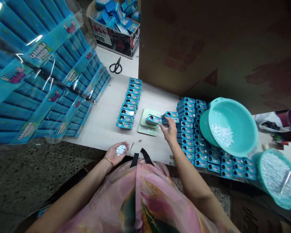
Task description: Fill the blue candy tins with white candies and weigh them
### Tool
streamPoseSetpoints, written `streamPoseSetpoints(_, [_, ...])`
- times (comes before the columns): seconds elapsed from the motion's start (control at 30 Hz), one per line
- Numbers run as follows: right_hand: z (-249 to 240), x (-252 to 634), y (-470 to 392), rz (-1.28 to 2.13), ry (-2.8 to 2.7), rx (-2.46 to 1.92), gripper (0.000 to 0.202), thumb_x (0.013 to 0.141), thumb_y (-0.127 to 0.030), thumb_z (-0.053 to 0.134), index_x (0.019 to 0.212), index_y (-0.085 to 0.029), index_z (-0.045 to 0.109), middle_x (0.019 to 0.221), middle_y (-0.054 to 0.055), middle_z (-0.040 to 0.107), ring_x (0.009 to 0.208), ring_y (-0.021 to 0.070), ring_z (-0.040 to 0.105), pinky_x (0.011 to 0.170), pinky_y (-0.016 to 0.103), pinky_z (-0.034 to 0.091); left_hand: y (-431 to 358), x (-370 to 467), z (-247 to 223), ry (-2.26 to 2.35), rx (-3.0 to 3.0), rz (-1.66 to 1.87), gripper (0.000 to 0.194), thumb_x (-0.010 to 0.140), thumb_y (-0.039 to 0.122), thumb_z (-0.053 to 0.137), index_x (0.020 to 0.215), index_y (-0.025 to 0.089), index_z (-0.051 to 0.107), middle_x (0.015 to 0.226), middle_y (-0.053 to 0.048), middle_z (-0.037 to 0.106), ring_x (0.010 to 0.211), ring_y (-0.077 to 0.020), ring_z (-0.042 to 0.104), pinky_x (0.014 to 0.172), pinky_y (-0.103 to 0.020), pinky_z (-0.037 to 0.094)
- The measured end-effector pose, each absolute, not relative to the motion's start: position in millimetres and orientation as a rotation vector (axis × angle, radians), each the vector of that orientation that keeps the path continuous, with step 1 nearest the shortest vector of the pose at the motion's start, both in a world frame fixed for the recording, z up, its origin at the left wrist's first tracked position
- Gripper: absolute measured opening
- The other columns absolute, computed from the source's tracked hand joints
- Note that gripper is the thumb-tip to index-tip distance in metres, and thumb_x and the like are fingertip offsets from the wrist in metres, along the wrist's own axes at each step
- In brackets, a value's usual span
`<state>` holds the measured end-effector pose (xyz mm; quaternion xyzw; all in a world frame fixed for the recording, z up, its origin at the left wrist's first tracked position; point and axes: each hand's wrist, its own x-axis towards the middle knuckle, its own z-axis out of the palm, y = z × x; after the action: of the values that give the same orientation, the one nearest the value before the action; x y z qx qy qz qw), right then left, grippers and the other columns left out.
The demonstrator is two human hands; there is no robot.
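My left hand (116, 152) is palm up near the table's front edge, cupping a small heap of white candies (121, 149). A blue candy tin (153, 119) with a round dark opening stands on the pale green digital scale (147, 130). Just right of it, my right hand (170, 131) has its thumb and fingers apart. Its fingertips lie at a pair of similar blue tins (171, 114); whether they touch them I cannot tell. A row of blue tins (127, 112) runs along the left of the scale.
Wrapped blue display boxes (41, 81) are stacked at left. Black scissors (115, 66) lie near a carton of blue boxes (115, 35). Several rows of tins (188, 136) stand at right, beside a turquoise basin (244, 129) and a tub of white candies (276, 174). A big cardboard box (196, 48) stands behind.
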<state>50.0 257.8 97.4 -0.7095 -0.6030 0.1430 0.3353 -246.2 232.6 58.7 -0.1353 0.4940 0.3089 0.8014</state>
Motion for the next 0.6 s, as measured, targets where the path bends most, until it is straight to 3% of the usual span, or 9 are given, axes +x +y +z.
streamPoseSetpoints(0.17, [94.3,35.3,280.0,0.354,-1.817,-1.889,0.051,0.074,-0.026,0.052,0.122,-0.017,0.036,0.121,0.010,0.040,0.112,0.0224,0.035,0.093,0.037,0.032,230.2,-251.7,58.4,1.049,-0.292,0.696,0.013,0.074,0.009,0.049,0.082,0.007,0.058,0.076,-0.014,0.063,0.069,-0.0196,0.063,0.053,-0.027,0.053])
streamPoseSetpoints(0.4, [107.0,14.4,267.2,0.440,-2.065,-1.829,0.035,0.077,-0.022,0.048,0.112,-0.016,0.045,0.101,0.009,0.049,0.094,0.0220,0.043,0.083,0.035,0.037,222.5,-267.1,57.2,1.042,-0.335,0.712,0.010,0.075,0.011,0.048,0.078,0.008,0.057,0.072,-0.012,0.062,0.064,-0.0182,0.062,0.045,-0.023,0.049])
streamPoseSetpoints(0.6, [92.5,-84.1,253.5,0.479,-2.401,-1.613,0.037,0.079,-0.026,0.048,0.114,-0.015,0.042,0.099,0.008,0.050,0.088,0.0212,0.043,0.072,0.030,0.041,225.1,-270.6,50.8,1.029,-0.363,0.715,0.011,0.076,0.012,0.046,0.074,0.010,0.056,0.068,-0.010,0.061,0.058,-0.0157,0.060,0.039,-0.021,0.045])
